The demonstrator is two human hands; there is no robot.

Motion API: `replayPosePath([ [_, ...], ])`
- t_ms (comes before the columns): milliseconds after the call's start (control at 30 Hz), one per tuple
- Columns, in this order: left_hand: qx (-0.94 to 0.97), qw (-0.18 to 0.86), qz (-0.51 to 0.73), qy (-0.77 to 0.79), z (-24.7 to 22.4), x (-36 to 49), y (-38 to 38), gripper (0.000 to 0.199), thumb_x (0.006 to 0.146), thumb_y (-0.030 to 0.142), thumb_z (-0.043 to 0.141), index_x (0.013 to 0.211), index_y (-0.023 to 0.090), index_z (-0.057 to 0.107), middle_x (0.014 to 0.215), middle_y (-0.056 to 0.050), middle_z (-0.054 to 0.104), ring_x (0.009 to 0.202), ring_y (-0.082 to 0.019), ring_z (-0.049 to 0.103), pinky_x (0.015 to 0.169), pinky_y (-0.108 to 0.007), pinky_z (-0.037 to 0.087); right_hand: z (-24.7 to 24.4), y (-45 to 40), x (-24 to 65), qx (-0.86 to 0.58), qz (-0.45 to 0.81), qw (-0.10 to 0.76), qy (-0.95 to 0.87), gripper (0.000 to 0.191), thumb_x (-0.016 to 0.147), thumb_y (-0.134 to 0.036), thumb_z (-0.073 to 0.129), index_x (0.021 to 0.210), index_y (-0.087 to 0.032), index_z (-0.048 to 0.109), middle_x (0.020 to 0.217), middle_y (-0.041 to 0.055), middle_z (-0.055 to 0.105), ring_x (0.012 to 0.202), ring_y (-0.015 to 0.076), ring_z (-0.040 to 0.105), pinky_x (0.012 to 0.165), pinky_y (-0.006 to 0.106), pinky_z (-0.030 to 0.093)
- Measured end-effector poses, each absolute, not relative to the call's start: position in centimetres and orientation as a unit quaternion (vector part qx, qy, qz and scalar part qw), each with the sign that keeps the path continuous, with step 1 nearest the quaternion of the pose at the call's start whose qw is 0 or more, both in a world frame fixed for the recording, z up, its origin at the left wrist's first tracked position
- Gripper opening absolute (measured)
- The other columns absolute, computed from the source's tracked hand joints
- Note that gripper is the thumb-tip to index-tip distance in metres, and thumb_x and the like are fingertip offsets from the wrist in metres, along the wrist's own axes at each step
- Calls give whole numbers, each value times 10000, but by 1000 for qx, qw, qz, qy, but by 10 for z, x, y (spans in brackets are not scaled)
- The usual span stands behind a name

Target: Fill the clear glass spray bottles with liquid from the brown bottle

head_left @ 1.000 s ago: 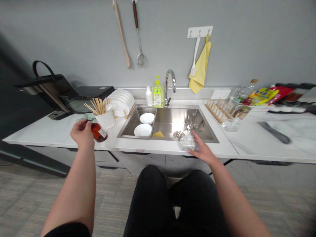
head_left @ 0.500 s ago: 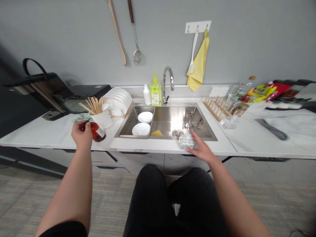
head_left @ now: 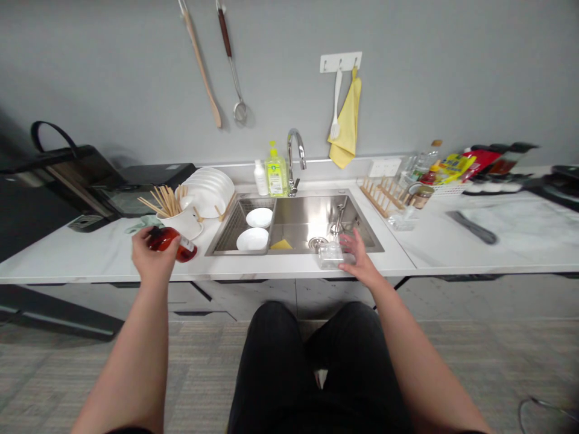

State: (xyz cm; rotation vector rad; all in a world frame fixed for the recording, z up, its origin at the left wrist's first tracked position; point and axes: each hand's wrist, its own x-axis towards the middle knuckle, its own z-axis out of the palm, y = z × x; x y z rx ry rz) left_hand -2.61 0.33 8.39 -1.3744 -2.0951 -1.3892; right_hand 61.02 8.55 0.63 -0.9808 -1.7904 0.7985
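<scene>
My left hand (head_left: pixel 152 254) is closed around an amber bottle (head_left: pixel 163 239) with a dark top and a white label. The bottle is tipped on its side above the counter, its base pointing right. Just behind it stands a white pot (head_left: pixel 189 224) of wooden chopsticks (head_left: pixel 168 200). My right hand (head_left: pixel 359 258) has its thumb and fingers around the right end of a clear glass cup (head_left: pixel 330 255). This cup lies sideways at the sink's front edge, near the drain (head_left: pixel 318 243); whether it touches the counter I cannot tell.
The steel sink (head_left: pixel 298 217) has a basket with two white bowls (head_left: pixel 253 239) and a yellow sponge (head_left: pixel 281 245). Behind are a faucet (head_left: pixel 296 147) and a soap bottle (head_left: pixel 275 173). White plates (head_left: pixel 210 190) stand left; a wooden rack (head_left: pixel 384 196) and a grey cloth strip (head_left: pixel 473 227) are right.
My view has swung slightly right. The left hand has turned, and the amber bottle is now tipped closer to horizontal. My right hand and the glass cup have shifted slightly left relative to the sink.
</scene>
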Motion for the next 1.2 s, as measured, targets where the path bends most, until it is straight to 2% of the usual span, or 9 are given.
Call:
replayPosePath([
  [100, -494, 111, -580, -638, 94, 46, -30, 828, 935, 446, 851, 1592, 179, 424, 1566, -192, 615, 1388, -349, 707, 1177, -571, 628, 18, 54, 610, -437, 239, 533, -684, 1279, 935, -839, 741, 1864, -270, 71, 1760, 239, 499, 1575, 459, 575, 1265, 700, 521],
  [233, -581, 6, -592, -559, 82, 180, -88, 764, 964, 480, 792, 1585, 390, 358, 1570, -145, 621, 1460, -358, 700, 1199, -632, 633, 30, -34, 583, -419, 177, 523, -721, 818, 1016, -539, 792, 1749, -394, 460, 1668, 149, 619, 1576, 471, 572, 1284, 727, 515],
  [267, -607, -24, -590, -531, 76, 213, -102, 744, 965, 502, 803, 1576, 419, 386, 1552, -151, 625, 1452, -369, 703, 1180, -648, 644, 31, -58, 571, -391, 197, 492, -753, 848, 978, -499, 849, 1737, -425, 478, 1700, 121, 601, 1598, 470, 556, 1312, 735, 494],
  [367, -671, -117, -583, -444, 54, 295, -133, 693, 963, 516, 856, 1546, 470, 483, 1476, -145, 675, 1390, -375, 731, 1139, -679, 664, 30, -115, 540, -337, 290, 417, -793, 1276, 829, -400, 989, 1847, -412, 220, 1861, 110, 416, 1681, 448, 485, 1337, 707, 502],
  [567, -669, -199, -594, -400, 36, 363, -156, 490, 1010, 458, 820, 1463, 439, 636, 1460, -141, 721, 1404, -368, 724, 1146, -685, 659, 19, -148, 543, -401, 285, 453, -743, 1108, 778, -266, 911, 1753, -398, 400, 1601, 122, 707, 1420, 419, 749, 1199, 657, 643],
  [733, -668, -186, -578, -431, 47, 368, -158, 153, 1075, 360, 734, 1213, 404, 781, 1268, -98, 811, 1251, -325, 801, 1087, -627, 698, 15, -158, 570, -426, 204, 447, -760, 1069, 799, -325, 933, 1738, -383, 424, 1565, 131, 734, 1390, 441, 762, 1163, 686, 656],
  [1000, -636, -150, -612, -445, 65, 371, -171, 178, 951, 339, 911, 940, 266, 750, 970, -49, 818, 956, -257, 819, 896, -462, 685, 25, -170, 575, -417, 80, 430, -796, 969, 888, -280, 860, 1750, -331, 419, 1531, 152, 747, 1328, 434, 769, 1112, 668, 652],
  [1100, -647, -168, -608, -429, 68, 368, -177, 84, 998, 297, 842, 1000, 234, 786, 1086, -78, 852, 1061, -263, 829, 1002, -464, 665, 30, -172, 573, -414, 69, 433, -798, 943, 882, -261, 855, 1729, -278, 441, 1534, 173, 742, 1332, 424, 766, 1108, 646, 654],
  [1200, -641, -303, -607, -358, 72, 369, -180, 150, 1071, 298, 734, 1176, 242, 827, 1272, -111, 855, 1280, -303, 805, 1178, -521, 617, 35, -176, 569, -411, 93, 437, -794, 945, 869, -273, 873, 1714, -273, 449, 1547, 176, 736, 1343, 420, 765, 1114, 634, 656],
])
